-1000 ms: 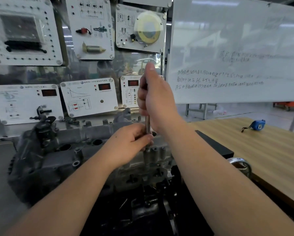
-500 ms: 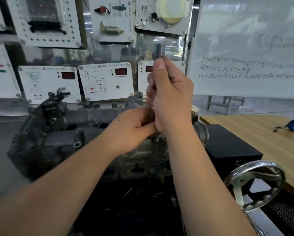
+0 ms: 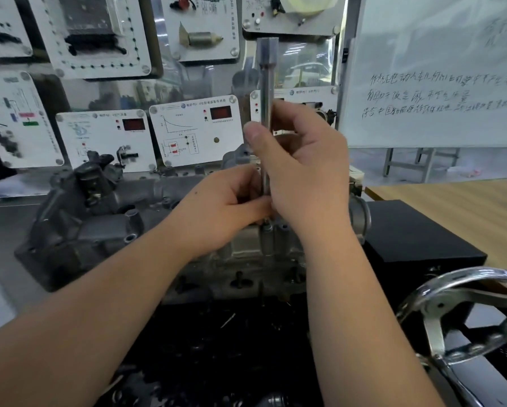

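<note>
Upright, both hands' [image 3: 308, 168] [image 3: 231, 207] grips curl round the metal rod [image 3: 265, 92]

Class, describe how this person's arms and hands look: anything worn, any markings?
The left forearm and right forearm are bare, no sleeves in view. The left hand and right hand wear no gloves, and no ring, watch or bracelet shows. A small dark spot marks the back of the left hand.

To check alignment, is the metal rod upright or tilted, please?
Upright: the metal rod stands vertical above the engine casting, in the right hand.
</note>
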Available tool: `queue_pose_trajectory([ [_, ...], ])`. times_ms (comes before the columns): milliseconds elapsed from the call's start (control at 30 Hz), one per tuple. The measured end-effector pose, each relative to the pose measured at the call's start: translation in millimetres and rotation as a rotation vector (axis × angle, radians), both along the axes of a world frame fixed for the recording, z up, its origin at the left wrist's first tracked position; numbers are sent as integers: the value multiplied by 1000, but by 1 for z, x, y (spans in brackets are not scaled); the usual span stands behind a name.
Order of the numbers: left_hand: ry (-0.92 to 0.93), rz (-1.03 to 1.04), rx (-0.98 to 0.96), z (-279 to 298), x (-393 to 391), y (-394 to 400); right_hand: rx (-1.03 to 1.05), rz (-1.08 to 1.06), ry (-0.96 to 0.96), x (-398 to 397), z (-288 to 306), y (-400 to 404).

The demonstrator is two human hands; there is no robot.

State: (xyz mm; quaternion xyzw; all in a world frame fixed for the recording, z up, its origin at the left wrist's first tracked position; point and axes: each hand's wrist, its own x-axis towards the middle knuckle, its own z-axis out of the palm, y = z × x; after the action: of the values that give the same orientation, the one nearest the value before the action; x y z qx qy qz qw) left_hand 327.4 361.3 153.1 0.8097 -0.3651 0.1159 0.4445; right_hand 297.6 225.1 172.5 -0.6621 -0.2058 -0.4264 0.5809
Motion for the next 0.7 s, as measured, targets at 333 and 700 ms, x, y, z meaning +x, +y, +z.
queue_pose_trajectory([
  [333,-34,13,48,1,-1,2,-288,-142,92,-14,-11,-1],
  [700,-49,32,72,3,-5,2,-148,-251,152,-23,-10,6],
])
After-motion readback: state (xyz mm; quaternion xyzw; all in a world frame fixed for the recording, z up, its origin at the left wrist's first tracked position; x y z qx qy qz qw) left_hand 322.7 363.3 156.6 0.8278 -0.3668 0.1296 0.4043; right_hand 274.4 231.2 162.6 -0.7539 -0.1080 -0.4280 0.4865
